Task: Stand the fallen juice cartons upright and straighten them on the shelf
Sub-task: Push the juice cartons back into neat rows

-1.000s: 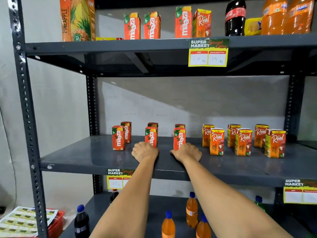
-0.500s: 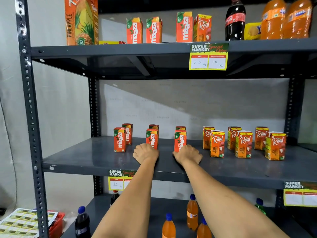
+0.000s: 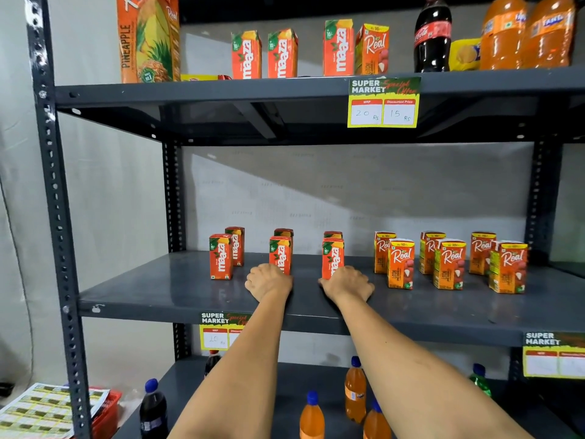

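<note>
Six red Maaza juice cartons stand upright in three pairs on the grey middle shelf [image 3: 190, 296]. My left hand [image 3: 269, 282] rests on the shelf at the foot of the middle front Maaza carton [image 3: 280, 253], fingers curled round its base. My right hand [image 3: 346, 283] is curled round the base of the right front Maaza carton [image 3: 332, 256]. The left front Maaza carton [image 3: 221, 256] stands free. To the right, several orange Real cartons [image 3: 400, 263] stand upright in staggered pairs, the rightmost Real carton [image 3: 508, 267] turned slightly.
The top shelf [image 3: 221, 90] holds a large pineapple carton [image 3: 147, 36], small Maaza cartons, a cola bottle [image 3: 432, 33] and orange soda bottles. The bottom shelf carries soda bottles [image 3: 356, 389]. Price tags [image 3: 383, 103] hang on shelf edges. A red basket [image 3: 104, 413] sits at lower left.
Both hands and the cartons keep their places on the shelf. Only the view has shifted slightly.
</note>
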### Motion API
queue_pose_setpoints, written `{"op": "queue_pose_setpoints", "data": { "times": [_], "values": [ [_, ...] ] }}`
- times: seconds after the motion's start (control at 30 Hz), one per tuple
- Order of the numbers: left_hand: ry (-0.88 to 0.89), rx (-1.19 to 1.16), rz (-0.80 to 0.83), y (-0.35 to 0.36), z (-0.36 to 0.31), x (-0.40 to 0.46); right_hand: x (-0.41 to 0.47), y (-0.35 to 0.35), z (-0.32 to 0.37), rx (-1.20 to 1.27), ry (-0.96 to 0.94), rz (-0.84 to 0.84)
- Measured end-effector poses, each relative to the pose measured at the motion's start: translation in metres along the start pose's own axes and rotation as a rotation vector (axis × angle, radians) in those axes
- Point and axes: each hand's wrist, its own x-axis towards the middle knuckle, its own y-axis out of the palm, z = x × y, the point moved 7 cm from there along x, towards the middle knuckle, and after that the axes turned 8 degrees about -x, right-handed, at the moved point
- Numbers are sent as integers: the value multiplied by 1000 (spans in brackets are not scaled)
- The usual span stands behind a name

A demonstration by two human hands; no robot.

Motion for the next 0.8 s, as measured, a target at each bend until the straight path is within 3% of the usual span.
{"op": "queue_pose_setpoints", "data": {
  "times": [0.23, 0.47, 0.67, 0.8],
  "values": [
    [-71, -17, 7, 0, -3, -18, -1, -1, -6, 74, 14, 55],
    [103, -20, 130, 26, -52, -71, -1, -14, -43, 127, 73, 153],
    [265, -42, 270, 71, -119, -118, 10, -43, -128, 147, 161, 80],
    [282, 10, 288, 95, -152, -135, 22, -63, -187, 246, 233, -69]
  ]
}}
